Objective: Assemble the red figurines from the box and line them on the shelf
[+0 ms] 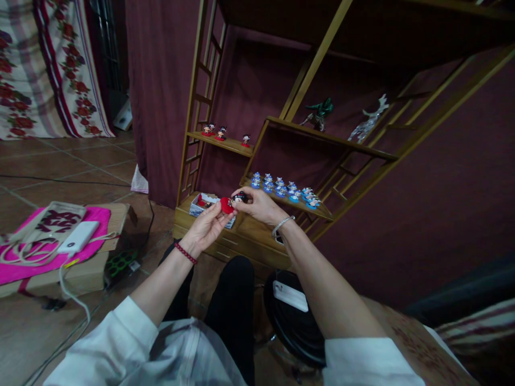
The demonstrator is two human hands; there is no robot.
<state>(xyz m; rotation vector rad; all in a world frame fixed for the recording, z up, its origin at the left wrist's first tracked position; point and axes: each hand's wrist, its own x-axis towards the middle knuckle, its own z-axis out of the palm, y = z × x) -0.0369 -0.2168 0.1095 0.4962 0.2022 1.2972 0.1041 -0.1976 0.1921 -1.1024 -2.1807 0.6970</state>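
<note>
Between my two hands is a small figurine [240,198] with a black-haired head and a round red base. My left hand [210,226] pinches the red base, and my right hand [260,206] grips the head end. The figurine lies tilted sideways in front of the cabinet. Just behind my left hand, a patterned box [197,208] holds red and dark pieces, partly hidden by my fingers. Similar red-based figurines [220,133] stand on the upper left shelf. Beyond my right hand, several blue and white figurines [280,185] stand in rows on the middle shelf.
The wooden display cabinet [237,145] also bears a dark green figure [322,113] and a clear deer-like ornament [370,120]. A black stool [295,327] with a white phone-like object is at my right. Cables and a white power bank [80,236] lie on a pink cloth at left.
</note>
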